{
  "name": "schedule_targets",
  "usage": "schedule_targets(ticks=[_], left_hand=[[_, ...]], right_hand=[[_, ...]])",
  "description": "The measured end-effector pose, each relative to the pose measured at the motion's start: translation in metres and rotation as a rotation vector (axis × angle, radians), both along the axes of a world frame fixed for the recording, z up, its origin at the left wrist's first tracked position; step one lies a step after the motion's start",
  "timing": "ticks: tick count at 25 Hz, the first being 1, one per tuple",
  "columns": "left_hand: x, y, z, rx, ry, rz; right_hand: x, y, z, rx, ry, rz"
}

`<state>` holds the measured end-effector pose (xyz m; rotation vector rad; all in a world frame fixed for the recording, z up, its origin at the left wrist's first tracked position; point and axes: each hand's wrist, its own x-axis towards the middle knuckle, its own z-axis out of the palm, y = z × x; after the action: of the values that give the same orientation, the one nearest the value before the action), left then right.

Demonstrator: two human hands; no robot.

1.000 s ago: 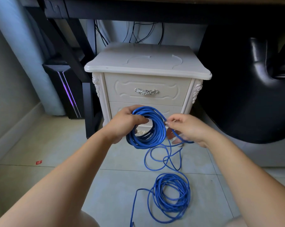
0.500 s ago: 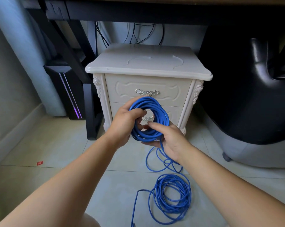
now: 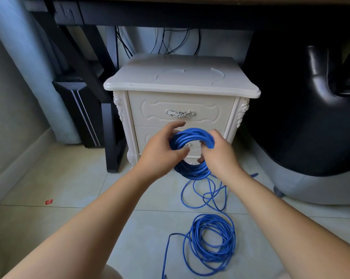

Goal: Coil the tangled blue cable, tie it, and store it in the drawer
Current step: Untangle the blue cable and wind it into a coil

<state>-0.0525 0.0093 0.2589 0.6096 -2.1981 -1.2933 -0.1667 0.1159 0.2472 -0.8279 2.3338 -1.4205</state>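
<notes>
Both hands hold blue cable (image 3: 191, 137) coil upright, in front of white nightstand (image 3: 181, 85). L hand (image 3: 162, 154) grips coil's left side; R hand (image 3: 218, 154) grips right side. Drawer (image 3: 181, 111) closed. Rest of cable loose on floor tiles (image 3: 69, 178), partly looped near R forearm.

**Bare Arms, No Sleeves in View**

Two forearms, uncovered from the lower frame edge to the wrists. No sleeve, cuff, watch, bracelet or ring anywhere. Left hand (image 3: 160, 156) and right hand (image 3: 220, 156) gloveless, fingers (image 3: 177, 124) bare, nails short and unpainted. A pale rounded shape at bottom centre, too cropped to identify.
</notes>
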Motion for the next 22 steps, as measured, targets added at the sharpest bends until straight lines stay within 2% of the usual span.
schedule_targets(ticks=[2,3,5,6,9,12,14,19,22], left_hand=[[-0.004,0.003,0.0,-0.309,-0.071,-0.053],[-0.006,0.004,0.0,-0.399,-0.113,-0.08],[-0.009,0.006,0.001,-0.426,-0.182,-0.046],[-0.01,0.006,0.0,-0.411,-0.194,-0.001],[-0.011,0.006,-0.001,-0.246,-0.135,0.128],[-0.011,-0.001,0.003,-0.016,-0.013,0.227],[-0.01,-0.003,0.006,0.13,0.055,0.262],[-0.012,0.005,0.01,0.547,0.212,0.356],[-0.015,0.011,0.006,0.699,0.23,0.361]], right_hand=[[0.007,0.0,0.004,0.15,0.259,0.095],[0.013,-0.001,0.005,0.235,0.399,0.15],[0.023,-0.003,0.008,0.332,0.601,0.204],[0.027,-0.003,0.011,0.322,0.626,0.194],[0.023,0.004,0.022,0.294,0.548,0.105],[0.015,0.013,0.025,0.528,0.497,0.087],[0.014,0.016,0.021,0.559,0.407,0.1],[0.023,0.008,0.01,0.092,0.008,0.073],[0.027,0.004,0.007,-0.091,-0.253,0.06]])
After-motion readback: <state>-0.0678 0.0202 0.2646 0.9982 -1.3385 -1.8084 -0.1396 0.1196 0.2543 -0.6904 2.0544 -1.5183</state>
